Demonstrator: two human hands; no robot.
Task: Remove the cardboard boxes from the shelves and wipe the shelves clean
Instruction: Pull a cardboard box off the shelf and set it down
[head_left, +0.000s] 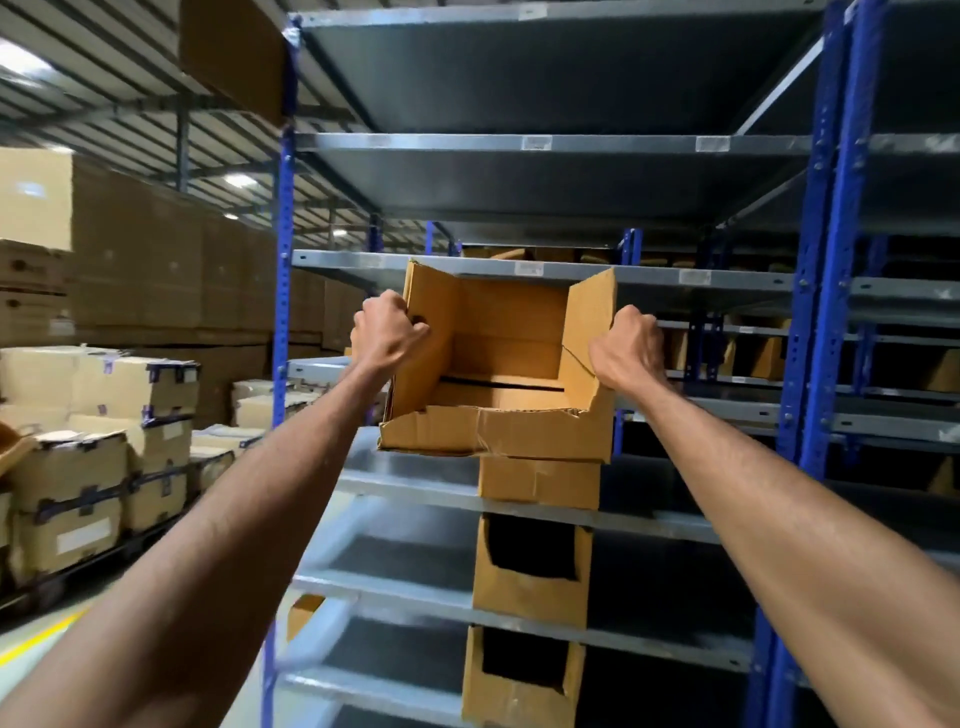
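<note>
Cardboard bin box (501, 364), open at the top with its front wall cut low and torn along the edge, sits in the middle of the frame, held up in front of the shelving unit (545, 143) between two outstretched bare arms. Whether its base touches anything below cannot be told.

At the far left of the frame, stacked cartons (98, 447) with dark tape at their corners sit on a low platform, and behind them rises a wall of large brown cartons (156, 270). A blue perforated upright (283, 291) marks the left end of the shelving.

Moving right, the left hand (387, 330) grips the left side wall of the held box, fingers curled over its upper edge. The right hand (626, 348) grips the right side wall the same way, knuckles toward the camera.

Directly under the held box, a second cardboard box (537, 480) rests on a grey shelf (415, 488); below it, on the next two shelves, stand a third box (530, 571) and a fourth box (519, 680), each with a dark cut-out front.

On the right of the frame, more blue uprights (831, 312) carry further grey shelves, with small brown bins (769, 356) dimly visible in the rows behind.
</note>
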